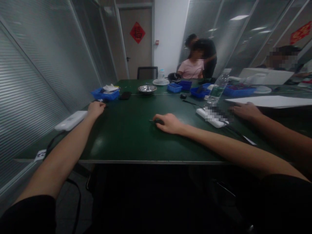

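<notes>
Small dark object (158,121) lay on the green bench (126,136) near mid-front, covered by the right hand (169,123), whose curled grip was closed on it. Left hand (96,109) rested on another dark item (103,105); its grip could not be told. A co-worker's hand (246,111) lay near the white power strip (211,117). Advisable: press lightly, lift clear.

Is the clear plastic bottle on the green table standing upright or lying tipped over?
Upright. The plastic bottle stands on its base on the green table, its cap end at the top, beside a blue tray.
</notes>
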`<action>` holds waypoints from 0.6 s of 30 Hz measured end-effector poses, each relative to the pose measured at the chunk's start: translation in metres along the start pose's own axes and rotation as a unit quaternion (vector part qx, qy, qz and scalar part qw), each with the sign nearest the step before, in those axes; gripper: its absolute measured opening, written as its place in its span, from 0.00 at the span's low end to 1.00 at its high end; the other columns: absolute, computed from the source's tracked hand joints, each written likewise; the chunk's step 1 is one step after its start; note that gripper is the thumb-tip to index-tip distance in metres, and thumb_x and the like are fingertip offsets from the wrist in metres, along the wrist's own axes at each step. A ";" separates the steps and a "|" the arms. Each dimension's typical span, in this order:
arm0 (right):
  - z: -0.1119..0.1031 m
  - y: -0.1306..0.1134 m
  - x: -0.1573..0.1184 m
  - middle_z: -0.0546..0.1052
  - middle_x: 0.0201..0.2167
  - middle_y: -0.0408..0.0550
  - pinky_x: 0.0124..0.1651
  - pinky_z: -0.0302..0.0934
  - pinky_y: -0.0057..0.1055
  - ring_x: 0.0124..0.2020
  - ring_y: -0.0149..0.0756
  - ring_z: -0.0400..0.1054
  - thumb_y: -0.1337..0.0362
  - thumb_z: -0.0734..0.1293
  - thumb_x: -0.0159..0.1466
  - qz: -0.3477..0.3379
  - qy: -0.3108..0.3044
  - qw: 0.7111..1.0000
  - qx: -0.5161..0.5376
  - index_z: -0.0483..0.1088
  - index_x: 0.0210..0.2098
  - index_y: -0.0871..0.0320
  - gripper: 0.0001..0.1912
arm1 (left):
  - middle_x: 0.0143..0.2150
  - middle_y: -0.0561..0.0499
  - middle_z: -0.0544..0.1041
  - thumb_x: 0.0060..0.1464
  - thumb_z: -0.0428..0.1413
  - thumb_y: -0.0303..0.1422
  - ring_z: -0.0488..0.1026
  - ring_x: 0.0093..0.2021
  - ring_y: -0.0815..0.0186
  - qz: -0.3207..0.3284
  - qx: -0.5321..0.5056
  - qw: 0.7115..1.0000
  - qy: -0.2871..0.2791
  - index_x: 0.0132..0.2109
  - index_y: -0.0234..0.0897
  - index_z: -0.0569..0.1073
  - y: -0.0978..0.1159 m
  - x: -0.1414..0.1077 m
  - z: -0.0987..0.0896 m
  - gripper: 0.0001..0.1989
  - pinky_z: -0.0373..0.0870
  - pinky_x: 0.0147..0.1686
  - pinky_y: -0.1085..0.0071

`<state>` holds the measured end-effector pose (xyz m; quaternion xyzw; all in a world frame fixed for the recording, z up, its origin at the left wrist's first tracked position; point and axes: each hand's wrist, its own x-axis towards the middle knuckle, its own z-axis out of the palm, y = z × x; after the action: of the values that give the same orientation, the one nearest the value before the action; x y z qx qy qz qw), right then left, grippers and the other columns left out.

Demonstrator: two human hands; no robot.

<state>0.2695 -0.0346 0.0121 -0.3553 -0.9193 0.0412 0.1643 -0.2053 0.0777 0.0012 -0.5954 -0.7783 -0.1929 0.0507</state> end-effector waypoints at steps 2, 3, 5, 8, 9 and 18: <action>0.000 0.000 0.000 0.77 0.32 0.45 0.38 0.57 0.30 0.29 0.33 0.67 0.60 0.64 0.69 -0.003 -0.001 1.000 0.006 0.72 0.56 0.56 0.17 | 0.53 0.42 0.82 0.61 0.58 0.34 0.76 0.54 0.50 -0.007 -0.020 1.000 0.012 0.53 0.37 0.83 -0.003 0.001 0.001 0.16 0.68 0.56 0.60; 0.000 0.000 0.000 0.77 0.32 0.45 0.38 0.57 0.30 0.29 0.33 0.67 0.60 0.64 0.70 -0.004 -0.001 1.000 0.009 0.72 0.56 0.56 0.17 | 0.52 0.42 0.82 0.61 0.59 0.34 0.76 0.54 0.51 -0.012 -0.033 0.999 0.018 0.53 0.37 0.83 -0.005 0.001 0.001 0.16 0.68 0.56 0.60; 0.001 0.001 0.000 0.77 0.32 0.45 0.39 0.57 0.30 0.30 0.33 0.67 0.60 0.64 0.70 -0.007 0.001 1.000 0.012 0.72 0.56 0.56 0.17 | 0.51 0.43 0.82 0.59 0.61 0.34 0.77 0.53 0.52 -0.023 -0.061 0.998 0.024 0.52 0.37 0.83 -0.007 0.003 0.002 0.15 0.69 0.55 0.61; 0.001 0.001 0.000 0.77 0.32 0.45 0.38 0.57 0.30 0.29 0.33 0.67 0.60 0.65 0.70 -0.005 0.001 1.000 0.012 0.72 0.56 0.56 0.17 | 0.48 0.44 0.84 0.56 0.63 0.33 0.78 0.52 0.53 -0.042 -0.103 0.993 0.034 0.49 0.38 0.84 -0.008 0.004 0.002 0.13 0.70 0.55 0.62; 0.001 0.001 0.001 0.77 0.32 0.45 0.38 0.57 0.30 0.29 0.33 0.66 0.60 0.64 0.70 -0.005 0.000 1.000 0.013 0.71 0.56 0.56 0.17 | 0.46 0.45 0.84 0.55 0.64 0.32 0.78 0.51 0.53 -0.050 -0.116 0.991 0.037 0.47 0.38 0.85 -0.008 0.004 0.002 0.12 0.70 0.54 0.62; 0.000 0.001 0.000 0.76 0.30 0.44 0.37 0.56 0.29 0.28 0.32 0.66 0.60 0.64 0.70 -0.006 -0.002 1.000 0.013 0.71 0.56 0.56 0.17 | 0.47 0.43 0.83 0.55 0.64 0.30 0.79 0.49 0.53 -0.051 -0.158 0.986 0.028 0.49 0.35 0.84 -0.009 0.005 0.001 0.14 0.71 0.53 0.60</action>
<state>0.2700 -0.0336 0.0115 -0.3472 -0.9213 0.0526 0.1669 -0.2153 0.0800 -0.0004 -0.5496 -0.7658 -0.3323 -0.0318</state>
